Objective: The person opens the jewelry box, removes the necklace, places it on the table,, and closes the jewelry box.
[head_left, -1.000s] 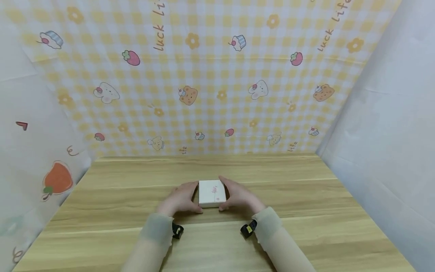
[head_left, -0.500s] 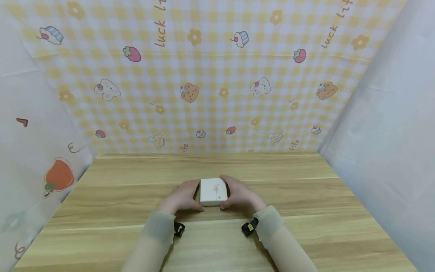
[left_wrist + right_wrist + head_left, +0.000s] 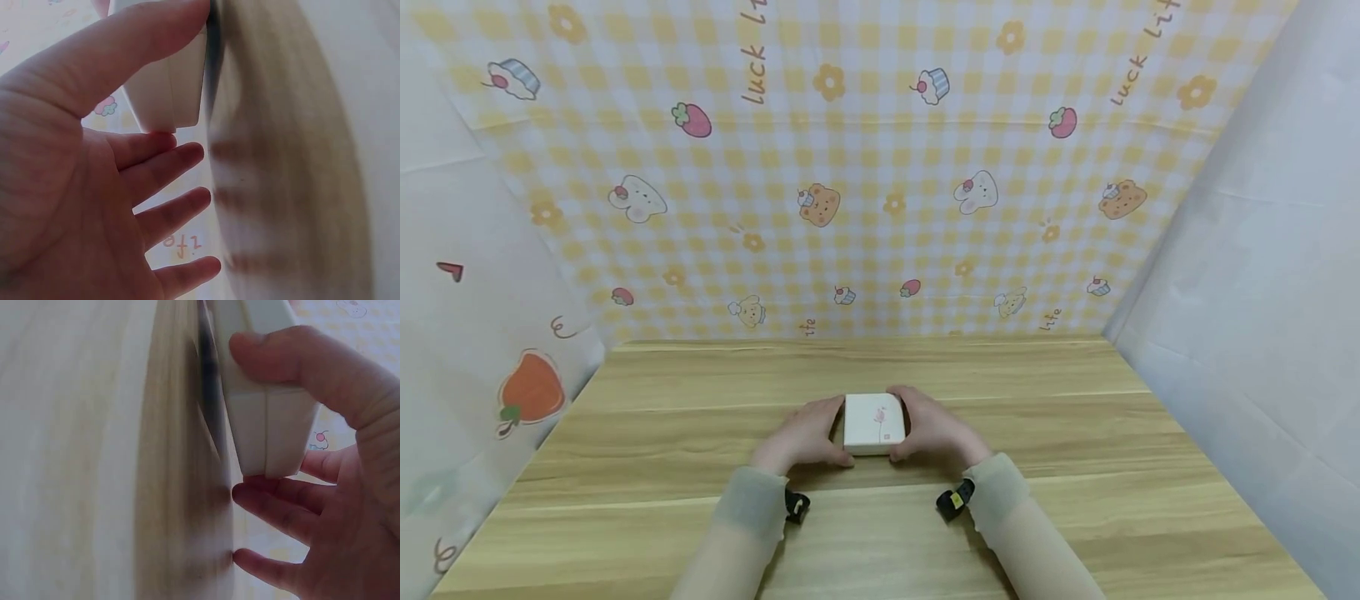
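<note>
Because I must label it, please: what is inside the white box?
Nothing inside shows. The white box looks closed, with a pink flower printed on top and a side seam; its contents are covered.

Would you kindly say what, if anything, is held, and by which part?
The white box: left end in the left hand, right end in the right hand.

On the checked cloth (image 3: 865,158), "luck li" is cut off at the top edge left of centre, "luck lif" at upper right; mid-frame, "ife" left of centre, "life" right. The box (image 3: 861,419) bears a red mark (image 3: 887,437) too small to read.
</note>
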`<state>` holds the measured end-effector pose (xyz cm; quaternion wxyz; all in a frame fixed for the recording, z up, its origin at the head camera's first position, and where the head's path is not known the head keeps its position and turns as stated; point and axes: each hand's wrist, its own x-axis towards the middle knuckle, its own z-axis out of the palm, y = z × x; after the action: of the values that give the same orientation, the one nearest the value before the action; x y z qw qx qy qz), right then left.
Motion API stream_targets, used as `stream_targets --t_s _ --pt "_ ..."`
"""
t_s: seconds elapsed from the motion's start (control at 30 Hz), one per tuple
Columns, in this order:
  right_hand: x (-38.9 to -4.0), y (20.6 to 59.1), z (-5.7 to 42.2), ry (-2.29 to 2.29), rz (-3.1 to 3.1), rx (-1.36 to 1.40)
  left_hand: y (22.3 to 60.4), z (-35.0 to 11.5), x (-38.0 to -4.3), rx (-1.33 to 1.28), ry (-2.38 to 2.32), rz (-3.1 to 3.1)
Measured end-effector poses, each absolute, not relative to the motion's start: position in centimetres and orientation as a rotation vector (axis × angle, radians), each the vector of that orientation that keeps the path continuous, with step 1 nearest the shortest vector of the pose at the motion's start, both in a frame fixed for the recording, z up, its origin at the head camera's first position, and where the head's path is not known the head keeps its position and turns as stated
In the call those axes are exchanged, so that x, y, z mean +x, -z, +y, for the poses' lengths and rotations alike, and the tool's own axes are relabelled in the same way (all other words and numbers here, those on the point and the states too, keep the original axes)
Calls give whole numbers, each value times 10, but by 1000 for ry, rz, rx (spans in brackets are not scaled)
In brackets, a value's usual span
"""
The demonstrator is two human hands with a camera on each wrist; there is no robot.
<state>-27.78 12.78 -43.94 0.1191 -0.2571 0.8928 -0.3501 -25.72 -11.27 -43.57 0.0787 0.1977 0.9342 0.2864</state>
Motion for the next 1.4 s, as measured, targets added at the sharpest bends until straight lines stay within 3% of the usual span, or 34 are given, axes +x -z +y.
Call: stream_targets --t_s 0.73,1.4 --pt "-271 403 143 1106 2672 -836 414 -113 -253 728 -1266 2583" --pt "-266 390 149 1173 2659 -856 411 -112 -250 671 -1434 2425"
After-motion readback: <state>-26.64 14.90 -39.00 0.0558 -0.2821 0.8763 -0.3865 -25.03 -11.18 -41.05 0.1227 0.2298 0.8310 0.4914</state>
